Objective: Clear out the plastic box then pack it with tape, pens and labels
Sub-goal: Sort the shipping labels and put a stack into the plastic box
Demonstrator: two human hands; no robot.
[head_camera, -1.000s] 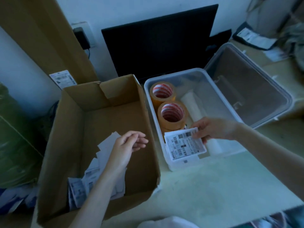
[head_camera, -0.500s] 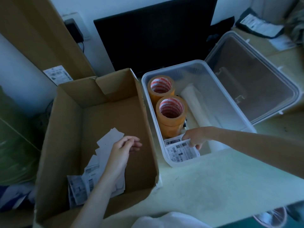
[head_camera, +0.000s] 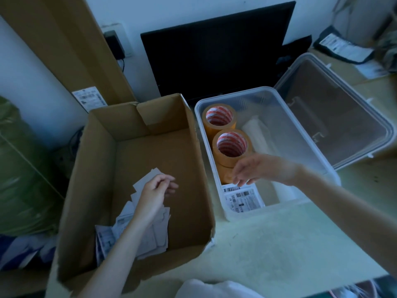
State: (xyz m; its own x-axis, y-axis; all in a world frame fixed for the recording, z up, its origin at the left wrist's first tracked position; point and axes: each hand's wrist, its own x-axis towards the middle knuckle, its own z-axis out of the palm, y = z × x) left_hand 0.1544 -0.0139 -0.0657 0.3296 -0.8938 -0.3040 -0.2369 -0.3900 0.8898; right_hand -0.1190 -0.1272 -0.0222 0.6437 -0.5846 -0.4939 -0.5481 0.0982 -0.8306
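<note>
A clear plastic box stands open on the table. Along its left side sit orange tape rolls, one at the back and one nearer stacked on another. A white roll lies beside them. White barcode labels lie flat in the box's near left corner. My right hand hovers just above the labels with loose fingers, holding nothing. My left hand hangs inside the cardboard box, over a pile of white labels, fingers loosely curled and empty.
The box's clear lid leans open at the right. A black monitor stands against the wall behind. Flat cardboard leans at the back left, a green bag at the far left. Parcels lie at the back right.
My right hand lowered the labels into the plastic box's near corner, let go, and lifted slightly. My left hand stayed inside the cardboard box.
</note>
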